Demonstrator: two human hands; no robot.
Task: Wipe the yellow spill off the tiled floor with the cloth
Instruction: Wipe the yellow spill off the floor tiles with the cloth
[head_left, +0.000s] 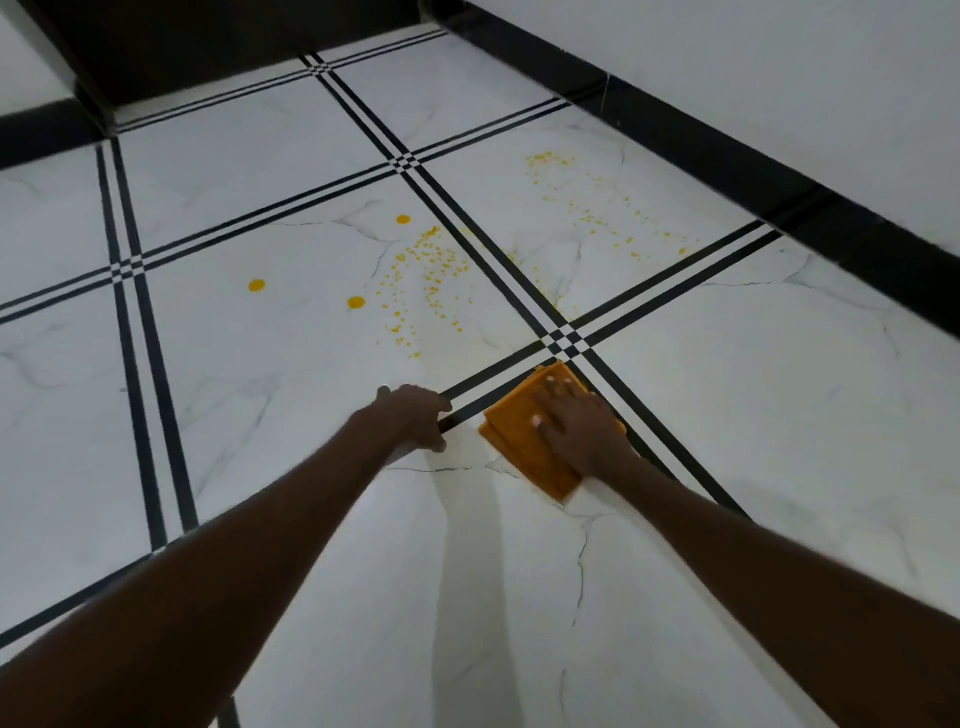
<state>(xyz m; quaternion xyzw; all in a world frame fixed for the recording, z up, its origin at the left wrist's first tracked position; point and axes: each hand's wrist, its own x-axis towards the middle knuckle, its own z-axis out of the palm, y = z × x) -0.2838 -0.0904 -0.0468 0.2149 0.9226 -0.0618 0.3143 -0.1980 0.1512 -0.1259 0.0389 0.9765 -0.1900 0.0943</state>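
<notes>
A folded orange cloth (519, 441) lies flat on the white marble tiled floor (260, 415), just below a crossing of black grout stripes. My right hand (576, 428) presses down on the cloth with fingers spread. My left hand (415, 415) rests on the floor to the left of the cloth, fingers curled, holding nothing. The yellow spill (426, 280) is a scatter of small drops on the tile ahead of my hands, with three bigger round drops (356, 302) to its left. More yellow specks (587, 208) spread over the tile further right.
A black skirting (727, 161) runs along the white wall on the right. A dark step or recess (234, 47) sits at the far end. Black double stripes (135, 322) divide the tiles.
</notes>
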